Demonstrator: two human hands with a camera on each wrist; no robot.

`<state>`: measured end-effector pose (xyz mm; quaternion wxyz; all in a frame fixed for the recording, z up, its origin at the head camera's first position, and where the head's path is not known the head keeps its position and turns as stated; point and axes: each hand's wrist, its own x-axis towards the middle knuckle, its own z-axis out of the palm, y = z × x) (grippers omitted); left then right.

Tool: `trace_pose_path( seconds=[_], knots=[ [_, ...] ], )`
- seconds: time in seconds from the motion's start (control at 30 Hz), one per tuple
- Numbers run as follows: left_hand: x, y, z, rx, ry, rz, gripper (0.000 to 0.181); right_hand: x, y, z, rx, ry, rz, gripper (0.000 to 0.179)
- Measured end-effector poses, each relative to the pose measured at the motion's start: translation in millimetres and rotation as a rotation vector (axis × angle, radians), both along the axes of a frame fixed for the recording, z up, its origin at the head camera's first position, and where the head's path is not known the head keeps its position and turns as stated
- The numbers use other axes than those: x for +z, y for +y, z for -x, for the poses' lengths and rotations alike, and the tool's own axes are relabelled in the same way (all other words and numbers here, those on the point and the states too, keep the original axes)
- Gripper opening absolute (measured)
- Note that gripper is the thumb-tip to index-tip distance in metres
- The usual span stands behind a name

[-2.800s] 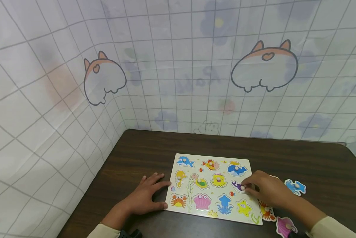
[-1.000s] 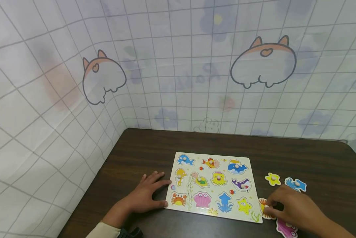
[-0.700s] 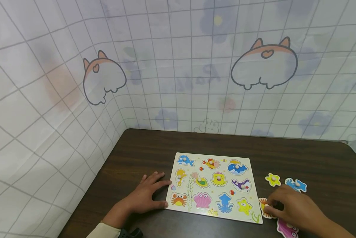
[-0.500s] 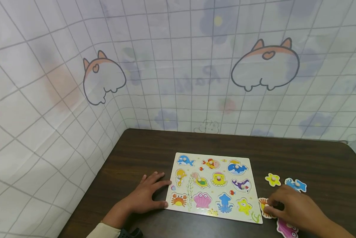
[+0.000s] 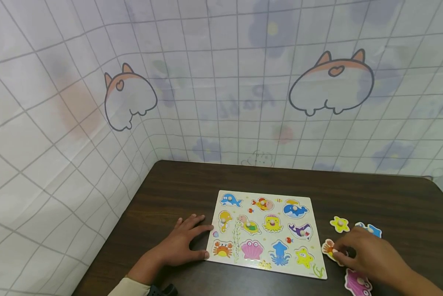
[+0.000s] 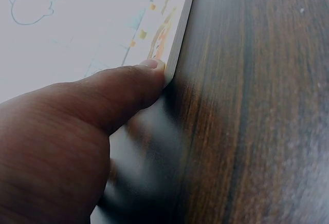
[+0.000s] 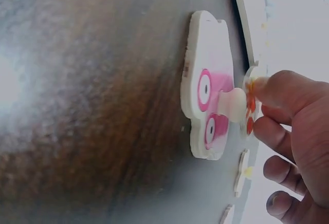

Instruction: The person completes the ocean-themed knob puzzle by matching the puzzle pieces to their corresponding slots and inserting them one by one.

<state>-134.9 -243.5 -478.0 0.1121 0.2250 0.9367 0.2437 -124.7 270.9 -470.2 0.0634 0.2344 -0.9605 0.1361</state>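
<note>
A pale wooden knob puzzle board [image 5: 266,265] with sea animals lies on the table. Along its left edge rests my left hand [image 5: 182,242], fingers spread; the left wrist view shows the thumb [image 6: 128,88] on the board's corner. My right hand [image 5: 373,253] pinches the orange crab puzzle piece [image 5: 328,248] just off the board's right edge, thumb and forefinger at its knob. Part of the crab is hidden by the fingers. Below it lies a pink shell piece [image 5: 356,283], large in the right wrist view. The board's upper two rows hold knobbed pieces; its bottom-row pictures show no knobs.
A yellow starfish piece [image 5: 340,224] and a blue squid piece [image 5: 374,230], partly behind the right hand, lie right of the board. The dark wooden table [image 5: 169,193] ends at a white gridded curtain [image 5: 206,102] behind and to the left.
The right hand left the purple whale piece on the board and went right to the crab piece. The crab has since turned and shifted slightly up. The left hand has stayed put.
</note>
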Motion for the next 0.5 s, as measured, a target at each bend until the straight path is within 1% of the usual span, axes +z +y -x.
trace_pose_path(
  seconds=[0.07, 0.23, 0.37, 0.43, 0.5],
  knots=[
    [-0.2, -0.3, -0.1, 0.001, -0.001, 0.0, 0.071, 1.8, -0.4, 0.7, 0.002, -0.014, -0.006, 0.02],
    [0.1, -0.4, -0.5, 0.0, -0.003, -0.002, 0.071, 2.6, -2.0, 0.9, 0.016, 0.024, 0.001, 0.02],
    [0.8, 0.3, 0.0, -0.003, -0.001, -0.002, 0.071, 2.2, -4.5, 0.4, 0.004, 0.039, -0.003, 0.021],
    [0.8, 0.3, 0.2, -0.005, 0.002, -0.003, 0.071, 1.8, -5.1, 1.1, 0.01, 0.064, 0.0, 0.022],
    [1.2, 0.4, 0.2, -0.007, 0.002, -0.003, 0.071, 2.3, -6.1, 1.8, 0.014, 0.067, -0.002, 0.022]
  ],
)
